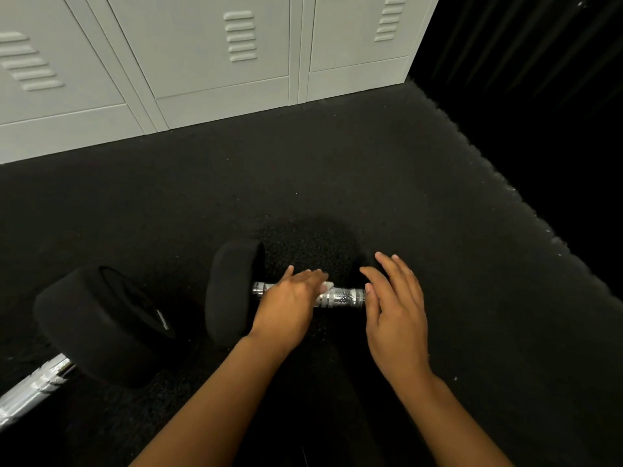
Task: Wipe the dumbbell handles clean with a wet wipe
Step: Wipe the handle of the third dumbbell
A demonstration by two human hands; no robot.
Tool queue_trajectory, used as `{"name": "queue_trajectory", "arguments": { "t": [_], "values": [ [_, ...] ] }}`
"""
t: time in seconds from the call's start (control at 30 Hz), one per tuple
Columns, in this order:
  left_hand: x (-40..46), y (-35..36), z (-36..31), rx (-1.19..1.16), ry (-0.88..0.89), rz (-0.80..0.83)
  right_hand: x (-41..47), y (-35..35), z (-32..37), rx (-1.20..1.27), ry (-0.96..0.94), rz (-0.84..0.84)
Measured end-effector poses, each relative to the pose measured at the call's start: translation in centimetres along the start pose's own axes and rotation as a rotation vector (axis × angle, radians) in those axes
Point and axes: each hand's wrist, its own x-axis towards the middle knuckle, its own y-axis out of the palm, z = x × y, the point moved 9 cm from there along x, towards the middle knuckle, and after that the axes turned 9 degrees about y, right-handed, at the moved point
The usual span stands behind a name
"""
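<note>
A black dumbbell lies on the dark floor in front of me, its chrome handle (pixel 344 298) running left to right between a left head (pixel 231 291) and a right head hidden behind my right hand. My left hand (pixel 290 301) lies over the left part of the handle, pressing a small white wet wipe (pixel 324 290) against it; only a sliver of the wipe shows under the fingers. My right hand (pixel 394 308) rests flat, fingers spread, on the dumbbell's right end. A second dumbbell (pixel 101 325) lies at the lower left, with its chrome handle (pixel 33 389) reaching the frame edge.
Pale grey metal lockers (pixel 219 62) stand along the far edge of the black rubber floor (pixel 337 170). To the right the floor mat ends at a ragged edge (pixel 499 176) beside a dark wall.
</note>
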Motion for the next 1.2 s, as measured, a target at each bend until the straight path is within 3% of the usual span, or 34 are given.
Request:
{"name": "queue_trajectory", "arguments": {
  "t": [0.1, 0.23, 0.43, 0.53, 0.63, 0.73, 0.8, 0.9, 0.97, 1.1, 1.2],
  "values": [
    [-0.7, 0.0, -0.1, 0.001, 0.021, 0.012, 0.3, 0.0, 0.0, -0.006, 0.004, 0.008],
    [-1.8, -0.4, -1.0, 0.08, 0.05, -0.092, 0.1, 0.0, 0.1, -0.011, 0.003, 0.005],
    [-0.4, -0.6, -0.9, 0.029, 0.04, -0.062, 0.2, 0.0, 0.1, -0.008, -0.001, 0.008],
    [-2.2, -0.5, -0.8, 0.062, 0.024, -0.143, 0.0, -0.2, 0.2, -0.016, -0.012, -0.001],
    [-0.8, -0.7, -1.0, 0.06, -0.042, -0.075, -0.2, -0.1, 0.2, -0.032, -0.011, -0.003],
    [1.3, -0.1, -0.3, 0.103, -0.15, 0.107, 0.0, -0.1, 0.3, -0.033, -0.01, 0.001],
    [1.1, 0.4, 0.0, 0.102, -0.148, 0.125, 0.2, -0.1, 0.2, -0.035, -0.015, 0.001],
    [-0.4, -0.5, -0.9, 0.04, -0.033, -0.068, 0.2, -0.1, 0.2, -0.041, -0.016, -0.004],
    [0.0, -0.4, -0.7, 0.04, -0.047, 0.019, 0.0, -0.2, 0.3, -0.053, -0.02, -0.01],
    [2.3, 0.4, 1.9, 0.164, -0.259, 0.324, -0.2, -0.1, 0.2, -0.063, -0.033, 0.002],
    [2.5, 0.3, 1.7, 0.236, -0.233, 0.356, 0.1, -0.1, 0.3, -0.068, -0.034, 0.004]
  ]
}}
